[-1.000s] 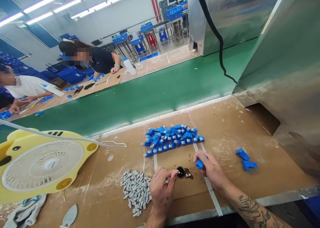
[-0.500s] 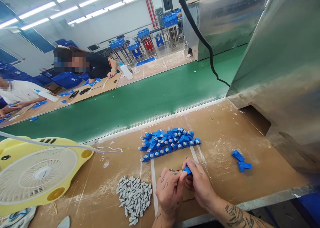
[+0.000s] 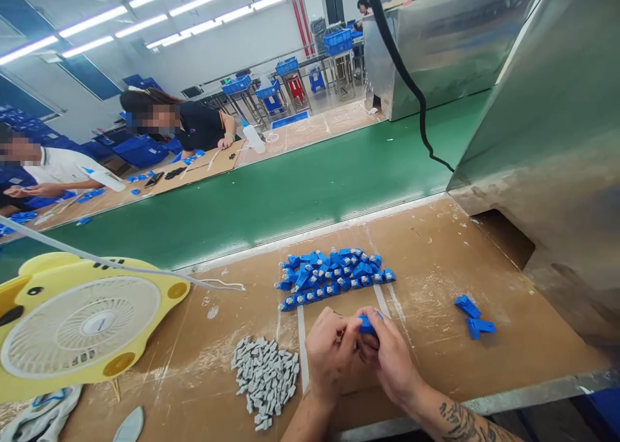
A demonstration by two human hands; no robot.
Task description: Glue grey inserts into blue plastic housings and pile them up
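Observation:
My right hand pinches a small blue plastic part between thumb and fingers. Close against it, my left hand is closed, its thumb and fingertip at the left end of the same part. Any smaller piece between the fingertips is hidden. Just beyond my hands lie rows of blue plastic parts, many with a pale grey tip. A pile of small grey pieces lies left of my left hand. Off to the right rest a few loose blue parts without visible grey tips.
A yellow fan lies at left, its white cable crossing the table. Behind the brown worktop runs a green conveyor belt. A metal housing stands at right, with a black cable hanging nearby. Two people sit across the belt.
The view has shifted slightly, so the scene sits further right. My hands stay together at the blue part, the left one turned a little.

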